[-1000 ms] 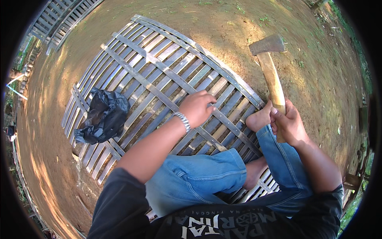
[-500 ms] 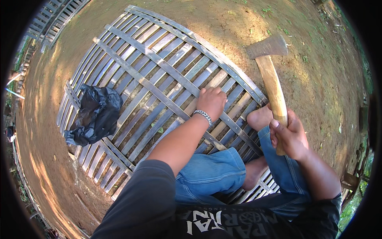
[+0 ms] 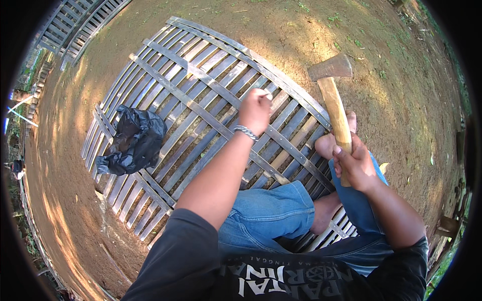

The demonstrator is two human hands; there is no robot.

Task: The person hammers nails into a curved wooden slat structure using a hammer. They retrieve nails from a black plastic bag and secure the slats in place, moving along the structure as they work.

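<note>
My right hand [image 3: 355, 168] is closed around the lower part of the wooden handle of an axe [image 3: 337, 113]. Its dark, worn steel head points away from me at the top, over the bare ground past the bench edge. My left hand [image 3: 255, 113], with a chain bracelet at the wrist, is closed with curled fingers above the slatted bench [image 3: 201, 120]. A small pale spot shows at its fingertips, too small to name. A crumpled black plastic bag [image 3: 135, 138] lies on the slats to the left.
I sit cross-legged on the bench in blue jeans [image 3: 268, 210], a bare foot [image 3: 326, 145] near the axe handle. Brown ground [image 3: 391, 125] with small weeds surrounds the bench. Another slatted structure [image 3: 75, 25] stands at the far left.
My left hand has risen off the slats and moved slightly left and away from me, fingers now curled. The axe stays in my right hand, and the whole view has shifted a little.
</note>
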